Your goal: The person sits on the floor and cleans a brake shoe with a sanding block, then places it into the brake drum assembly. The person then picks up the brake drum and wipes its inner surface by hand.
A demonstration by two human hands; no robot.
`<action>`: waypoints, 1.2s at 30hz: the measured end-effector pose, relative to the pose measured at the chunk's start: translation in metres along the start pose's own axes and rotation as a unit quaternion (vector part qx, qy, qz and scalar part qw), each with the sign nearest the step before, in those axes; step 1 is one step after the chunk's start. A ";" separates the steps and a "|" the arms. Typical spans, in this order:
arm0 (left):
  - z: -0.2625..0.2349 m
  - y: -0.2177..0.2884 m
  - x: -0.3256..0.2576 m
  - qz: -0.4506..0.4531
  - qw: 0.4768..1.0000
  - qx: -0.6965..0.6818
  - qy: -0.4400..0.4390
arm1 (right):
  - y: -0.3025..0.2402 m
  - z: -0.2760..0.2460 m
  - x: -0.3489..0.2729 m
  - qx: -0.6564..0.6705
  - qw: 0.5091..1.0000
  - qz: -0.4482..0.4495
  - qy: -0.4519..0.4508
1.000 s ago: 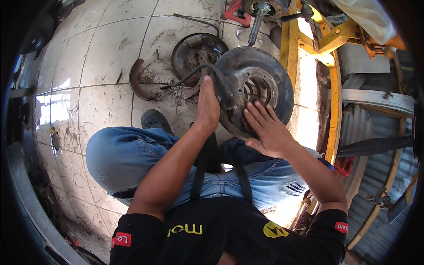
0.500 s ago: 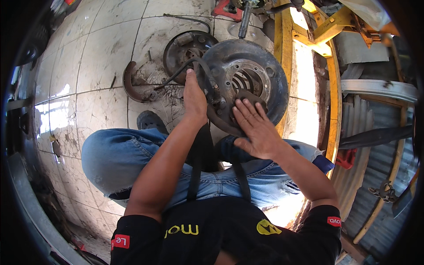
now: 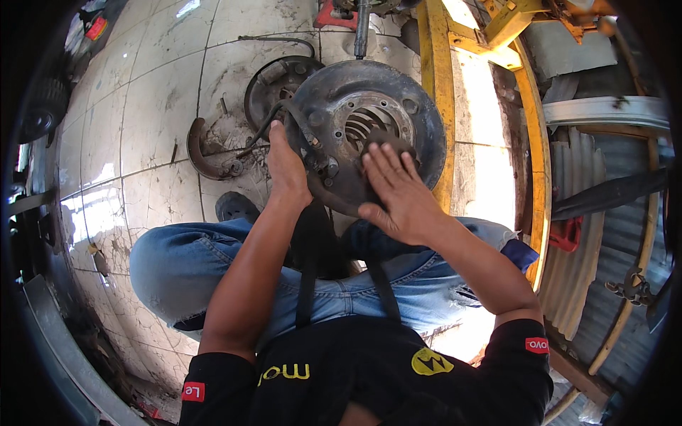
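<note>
Stained pale floor tiles (image 3: 160, 92), bright light patch (image 3: 484, 181), yellow metal frame (image 3: 537, 156), corrugated sheets (image 3: 621, 245) right

The person's left forearm (image 3: 250, 273) and right forearm (image 3: 483, 266) reach forward, angled inward. The left hand (image 3: 288, 174) is edge-on, thumb (image 3: 278, 136) pointing ahead. The right hand (image 3: 401, 199) is flat, back upward, fingers (image 3: 379, 165) straight, slightly spread, thumb out leftward.

I observe a worn metal plate (image 3: 424, 135), a matt, rubbery hose (image 3: 289, 106), glossy floor tiles (image 3: 156, 135) and faded denim trousers (image 3: 188, 259).
</note>
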State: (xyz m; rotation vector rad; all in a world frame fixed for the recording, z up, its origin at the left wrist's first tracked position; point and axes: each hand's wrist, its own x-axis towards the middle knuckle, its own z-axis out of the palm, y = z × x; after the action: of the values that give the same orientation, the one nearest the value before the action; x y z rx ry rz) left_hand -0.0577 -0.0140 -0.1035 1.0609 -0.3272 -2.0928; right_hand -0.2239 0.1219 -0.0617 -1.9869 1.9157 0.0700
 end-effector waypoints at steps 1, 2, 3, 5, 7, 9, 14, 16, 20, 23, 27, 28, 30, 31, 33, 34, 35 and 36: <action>0.002 0.000 -0.001 0.008 1.000 0.008 0.008 | 0.003 -0.006 0.000 0.021 1.000 -0.014 -0.016; 0.004 0.000 -0.004 0.011 1.000 0.019 0.016 | 0.003 -0.009 -0.003 0.044 0.998 -0.024 -0.033; 0.003 0.000 -0.005 0.009 1.000 0.017 0.015 | 0.011 -0.013 0.002 0.029 0.999 0.045 -0.006; 0.005 0.000 -0.004 0.004 1.000 0.010 0.007 | 0.010 0.002 0.001 0.007 0.998 0.062 0.029; 0.004 0.000 -0.001 -0.002 1.000 0.001 0.008 | -0.003 0.002 -0.004 -0.028 0.999 0.019 -0.010; 0.003 0.001 -0.003 0.002 1.000 0.005 0.012 | 0.000 -0.002 -0.003 0.015 1.000 -0.004 -0.021; 0.004 0.001 -0.003 -0.005 1.000 0.004 0.009 | 0.009 0.004 0.008 0.015 0.995 0.072 0.067; 0.006 0.002 -0.003 -0.004 1.000 0.008 0.011 | 0.001 -0.003 0.001 0.011 1.000 0.015 -0.011; 0.005 0.004 -0.007 0.015 0.999 0.029 -0.003 | 0.011 -0.006 0.003 0.040 0.997 0.065 0.021; 0.011 0.004 -0.012 -0.002 0.999 0.020 0.029 | -0.001 0.002 -0.001 0.018 0.998 0.056 -0.002; 0.006 0.002 -0.009 0.015 0.999 0.031 0.015 | 0.009 -0.011 0.004 0.051 0.998 0.032 -0.005; 0.002 0.002 -0.008 0.016 0.999 0.032 0.010 | 0.009 -0.006 0.005 0.046 0.997 0.054 0.018; 0.010 0.004 -0.008 0.016 0.999 0.031 0.011 | 0.013 0.001 0.014 0.025 0.993 0.092 0.072; 0.014 0.004 -0.011 0.012 0.999 0.031 0.020 | 0.007 0.005 0.006 0.010 0.998 0.059 0.035; 0.010 0.004 -0.011 0.024 0.999 0.036 0.030 | 0.006 -0.004 0.008 0.048 0.999 0.022 -0.002; 0.004 0.001 -0.004 0.039 0.998 0.039 0.025 | 0.008 -0.008 0.009 0.066 0.998 0.004 -0.021; -0.001 -0.002 -0.001 0.047 0.998 0.047 0.014 | 0.016 -0.009 0.014 0.051 0.998 0.035 0.019; 0.000 -0.002 -0.001 0.044 0.998 0.053 0.012 | 0.020 -0.004 0.016 0.040 0.997 0.054 0.048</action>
State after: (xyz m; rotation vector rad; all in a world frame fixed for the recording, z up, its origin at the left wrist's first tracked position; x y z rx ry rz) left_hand -0.0587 -0.0118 -0.1038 1.1130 -0.4690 -2.0004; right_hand -0.2434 0.1051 -0.0671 -1.8648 2.0528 -0.0735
